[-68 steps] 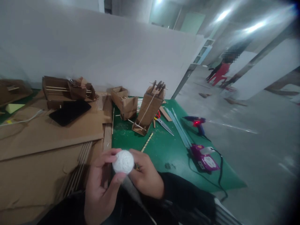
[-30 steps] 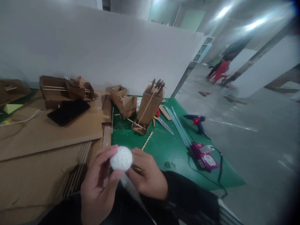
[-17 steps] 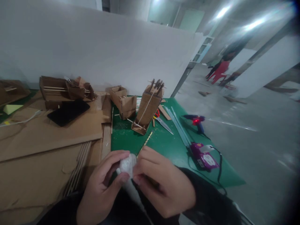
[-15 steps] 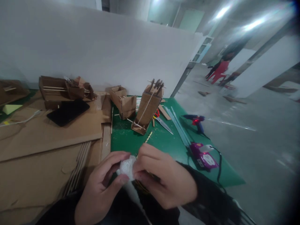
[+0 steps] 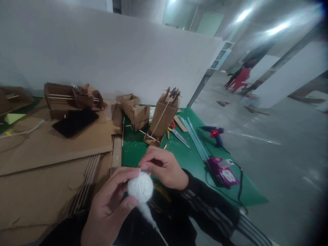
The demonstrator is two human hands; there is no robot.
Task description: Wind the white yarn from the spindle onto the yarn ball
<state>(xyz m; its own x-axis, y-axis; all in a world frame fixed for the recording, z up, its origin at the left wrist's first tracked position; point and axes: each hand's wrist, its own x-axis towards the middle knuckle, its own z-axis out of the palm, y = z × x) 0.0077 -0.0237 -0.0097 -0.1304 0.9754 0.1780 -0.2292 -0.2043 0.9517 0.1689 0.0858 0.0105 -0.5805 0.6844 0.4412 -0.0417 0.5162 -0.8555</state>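
One yarn ball [image 5: 140,187] is gripped by left hand [image 5: 104,208]; its thread [image 5: 139,171] is pinched by right hand [image 5: 166,169]. Round shape is formed; remaining winding cannot be judged.

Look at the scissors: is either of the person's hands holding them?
No, the scissors lie on the green table, while the left hand holds the white ball and the right hand is at its top.
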